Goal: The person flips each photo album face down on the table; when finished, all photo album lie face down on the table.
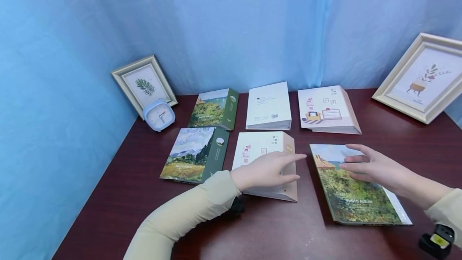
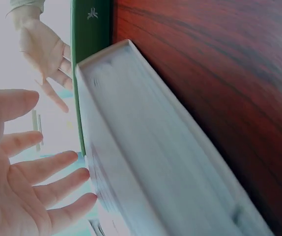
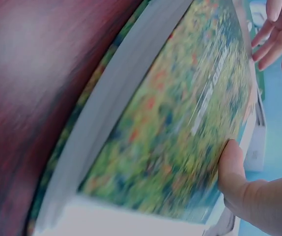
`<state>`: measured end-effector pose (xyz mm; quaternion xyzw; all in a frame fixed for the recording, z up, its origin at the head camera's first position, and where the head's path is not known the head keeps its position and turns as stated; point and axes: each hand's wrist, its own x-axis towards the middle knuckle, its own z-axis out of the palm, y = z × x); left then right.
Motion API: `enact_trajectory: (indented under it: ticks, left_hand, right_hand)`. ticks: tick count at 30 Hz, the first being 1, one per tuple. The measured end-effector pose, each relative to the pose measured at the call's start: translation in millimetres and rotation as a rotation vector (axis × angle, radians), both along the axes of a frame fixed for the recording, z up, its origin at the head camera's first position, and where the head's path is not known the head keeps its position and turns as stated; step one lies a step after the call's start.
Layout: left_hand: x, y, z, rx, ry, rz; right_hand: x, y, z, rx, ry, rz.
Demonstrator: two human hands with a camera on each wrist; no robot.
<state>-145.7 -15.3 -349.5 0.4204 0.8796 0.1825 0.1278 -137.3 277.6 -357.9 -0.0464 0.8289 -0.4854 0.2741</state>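
Six albums lie in two rows on the worktop (image 1: pixel 119 196); the left hand (image 1: pixel 268 169) rests flat, fingers straight, on the white album (image 1: pixel 258 147) at 6 o'clock centre, while the right hand (image 1: pixel 375 167) hovers spread over the landscape album (image 1: pixel 357 200) at 4 o'clock. Seemingly mid-arranging, either hand must close on an edge next. Only the right wrist view shows a thumb (image 3: pixel 232 164) touching that album's cover.

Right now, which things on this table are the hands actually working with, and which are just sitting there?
In hand:
left hand on the white album
right hand over the landscape album

Lying about:
four other albums
clock
leaf frame
plant frame
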Motion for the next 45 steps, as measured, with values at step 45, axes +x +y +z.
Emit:
enact_trajectory:
  ticks: [45]
  left_hand:
    - [8.0, 72.7, -8.1, 0.003, -0.457, 0.106]
  right_hand:
    - [19.1, 32.7, -15.2, 0.393, 0.154, 0.027]
